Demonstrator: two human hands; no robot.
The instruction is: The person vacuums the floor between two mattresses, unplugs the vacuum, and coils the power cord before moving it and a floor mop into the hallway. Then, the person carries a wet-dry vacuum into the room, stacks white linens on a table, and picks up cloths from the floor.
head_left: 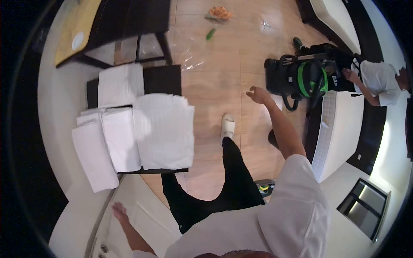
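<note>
My right hand (258,94) hangs in the air over the tiled floor, its fingers apart and nothing in them. At the lower left my left hand (119,209) is just below the stacked white linens, beside a pale surface, also with nothing visible in it. Folded white linens (163,131) lie in several stacks on a dark table (162,79). One long folded white piece (95,157) at the left overhangs the edge. A black and green vacuum machine (301,79) stands to the right of my right hand.
Another person (376,79) stands behind the machine at the right. A dark desk (129,19) is at the upper left. On the floor lie an orange flower (219,13), a green leaf (210,34) and clear plastic (189,58). A white bed (340,129) stands at the right.
</note>
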